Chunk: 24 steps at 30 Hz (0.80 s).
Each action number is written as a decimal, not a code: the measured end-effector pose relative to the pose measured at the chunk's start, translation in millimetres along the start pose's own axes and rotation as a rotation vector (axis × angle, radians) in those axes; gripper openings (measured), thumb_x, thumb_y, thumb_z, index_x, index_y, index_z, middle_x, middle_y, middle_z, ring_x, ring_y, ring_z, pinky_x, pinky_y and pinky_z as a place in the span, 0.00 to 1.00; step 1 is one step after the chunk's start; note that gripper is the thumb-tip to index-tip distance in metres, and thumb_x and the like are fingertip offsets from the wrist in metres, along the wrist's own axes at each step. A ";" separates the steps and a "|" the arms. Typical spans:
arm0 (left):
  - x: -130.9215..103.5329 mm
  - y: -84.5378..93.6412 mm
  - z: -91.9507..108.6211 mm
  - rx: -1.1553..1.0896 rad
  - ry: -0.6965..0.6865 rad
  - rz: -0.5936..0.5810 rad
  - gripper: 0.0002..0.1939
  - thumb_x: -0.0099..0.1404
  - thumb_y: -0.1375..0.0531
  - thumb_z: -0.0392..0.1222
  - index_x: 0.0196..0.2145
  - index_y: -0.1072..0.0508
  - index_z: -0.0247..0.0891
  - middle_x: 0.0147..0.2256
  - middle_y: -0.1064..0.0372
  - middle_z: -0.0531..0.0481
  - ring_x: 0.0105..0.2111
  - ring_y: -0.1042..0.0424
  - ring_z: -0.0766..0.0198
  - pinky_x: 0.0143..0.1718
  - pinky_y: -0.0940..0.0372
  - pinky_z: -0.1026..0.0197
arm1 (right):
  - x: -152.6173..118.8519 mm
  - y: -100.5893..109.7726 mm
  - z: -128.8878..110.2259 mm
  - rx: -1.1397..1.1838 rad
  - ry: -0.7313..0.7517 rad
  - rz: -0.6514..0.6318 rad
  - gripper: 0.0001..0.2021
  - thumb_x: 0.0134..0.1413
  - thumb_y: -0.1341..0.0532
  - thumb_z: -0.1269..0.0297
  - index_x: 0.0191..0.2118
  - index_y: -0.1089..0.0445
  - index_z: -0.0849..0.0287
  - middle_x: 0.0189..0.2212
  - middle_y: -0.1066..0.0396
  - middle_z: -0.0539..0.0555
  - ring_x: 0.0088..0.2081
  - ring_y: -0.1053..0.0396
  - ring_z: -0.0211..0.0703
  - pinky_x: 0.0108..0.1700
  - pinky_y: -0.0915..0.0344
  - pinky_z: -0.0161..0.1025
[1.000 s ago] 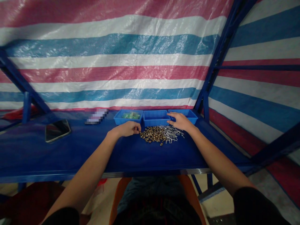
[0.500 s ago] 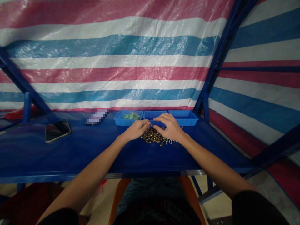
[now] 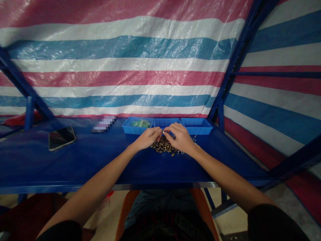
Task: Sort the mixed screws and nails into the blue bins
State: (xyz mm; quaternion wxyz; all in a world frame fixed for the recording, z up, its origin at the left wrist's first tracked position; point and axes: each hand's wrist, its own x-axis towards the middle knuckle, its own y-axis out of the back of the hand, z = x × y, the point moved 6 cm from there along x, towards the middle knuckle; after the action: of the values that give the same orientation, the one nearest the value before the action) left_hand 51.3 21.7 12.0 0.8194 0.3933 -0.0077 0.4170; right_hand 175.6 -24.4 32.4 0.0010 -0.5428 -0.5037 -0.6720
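The right hand [image 3: 181, 135], which a second ago is spread out by the bins on the right, is now drawn in to meet the left hand [image 3: 150, 136] over the parts, so both hands work at one spot. Between them shows a small, shiny, brass-coloured metal piece [image 3: 163, 132], with the right thumb and forefinger narrowed on it; the left fingers are curled together beside it, and I cannot tell whether they hold anything. Just below lies a heap of small brass-coloured metal parts [image 3: 164, 146], with thin silver metal pins [image 3: 194, 137] at its right side, partly hidden by the right hand. Behind stand three blue plastic bins in a row: the left bin [image 3: 129, 130] holds pale green pieces, while the middle bin [image 3: 167, 119] is partly covered by the hands and the right bin [image 3: 197, 130] is unobstructed. The glossy blue counter [image 3: 95, 164] also carries a dark-screened phone [image 3: 62, 137] at the left. Red, white and blue striped plastic sheeting [image 3: 135, 80] hangs behind, between blue metal posts [image 3: 227, 75], and an orange chair [image 3: 124, 207] shows below.
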 end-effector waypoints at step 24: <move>-14.0 17.4 -38.7 0.345 0.123 -0.356 0.19 0.57 0.40 0.46 0.44 0.29 0.35 0.36 0.29 0.47 0.33 0.31 0.63 0.34 0.38 0.65 | -26.0 65.4 133.3 -0.080 -0.631 0.417 0.17 0.53 0.44 0.55 0.42 0.30 0.63 0.32 0.27 0.58 0.36 0.30 0.49 0.44 0.36 0.48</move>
State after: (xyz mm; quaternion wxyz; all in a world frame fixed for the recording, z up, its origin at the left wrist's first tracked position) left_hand 18.0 43.4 -8.4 0.7995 0.4965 0.1828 0.2844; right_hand 319.2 19.6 44.7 -0.0387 -0.8134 -0.3315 -0.4764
